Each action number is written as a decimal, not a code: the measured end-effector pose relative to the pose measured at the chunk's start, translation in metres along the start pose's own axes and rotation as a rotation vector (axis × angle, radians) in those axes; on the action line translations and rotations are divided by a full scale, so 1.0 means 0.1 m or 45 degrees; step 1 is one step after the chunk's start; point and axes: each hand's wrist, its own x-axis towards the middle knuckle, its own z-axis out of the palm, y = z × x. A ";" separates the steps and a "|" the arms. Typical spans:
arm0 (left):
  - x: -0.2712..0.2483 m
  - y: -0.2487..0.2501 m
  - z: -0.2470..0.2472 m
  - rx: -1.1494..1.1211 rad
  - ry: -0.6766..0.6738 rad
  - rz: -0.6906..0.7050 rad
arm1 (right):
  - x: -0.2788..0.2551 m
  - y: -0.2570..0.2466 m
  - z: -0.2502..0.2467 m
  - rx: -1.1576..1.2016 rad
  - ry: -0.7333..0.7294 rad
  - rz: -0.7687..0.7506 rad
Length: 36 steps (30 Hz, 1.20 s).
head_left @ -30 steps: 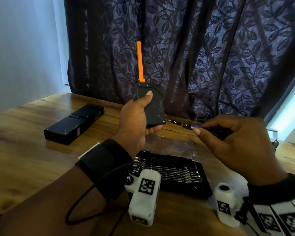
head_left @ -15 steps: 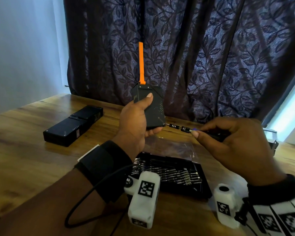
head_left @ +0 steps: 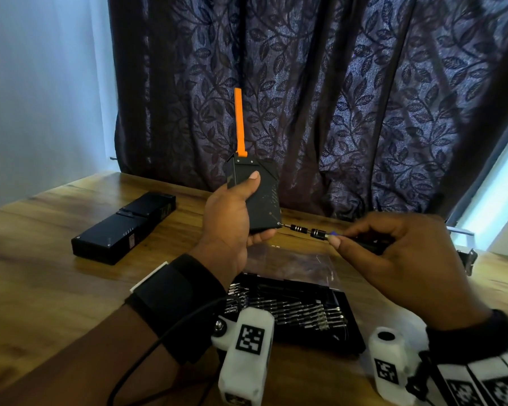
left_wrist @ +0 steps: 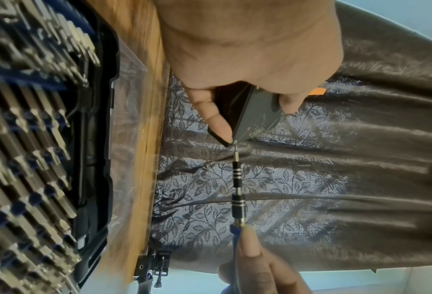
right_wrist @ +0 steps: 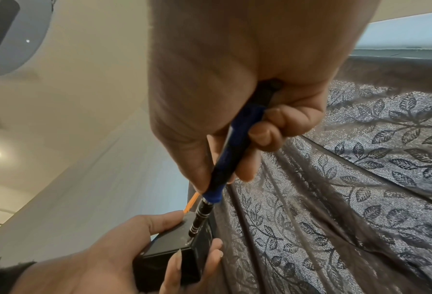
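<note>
My left hand [head_left: 232,221] grips a small black box device [head_left: 261,197] upright above the table, thumb across its face; an orange strap [head_left: 240,124] stands up from its top. My right hand [head_left: 393,259] pinches a blue-and-black precision screwdriver [head_left: 308,230], held level, its tip at the device's lower right corner. In the left wrist view the screwdriver [left_wrist: 238,191] meets the corner of the device [left_wrist: 255,115]. In the right wrist view my right hand's fingers [right_wrist: 265,135] wrap the blue screwdriver handle [right_wrist: 235,147] above the device [right_wrist: 174,254].
An open black case of screwdriver bits [head_left: 291,312] lies on the wooden table [head_left: 41,273] just below my hands, with a clear plastic sheet [head_left: 291,262] behind it. A long black box [head_left: 123,227] lies to the left. A dark leaf-patterned curtain [head_left: 335,98] hangs behind.
The screwdriver tip has closed in from the right and now touches the device's lower right corner. My left hand holds the device in nearly the same place.
</note>
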 end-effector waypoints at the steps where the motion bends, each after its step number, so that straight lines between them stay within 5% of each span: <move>1: 0.00 0.00 0.00 0.001 0.002 0.003 | 0.00 -0.01 0.00 0.001 -0.004 0.002; 17: -0.06 -0.13 0.06 0.276 -0.048 0.145 | -0.03 -0.14 -0.01 -0.486 -0.096 -0.142; 36: -0.07 -0.13 0.04 0.270 -0.067 0.200 | 0.01 -0.18 0.00 -0.721 -0.350 -0.068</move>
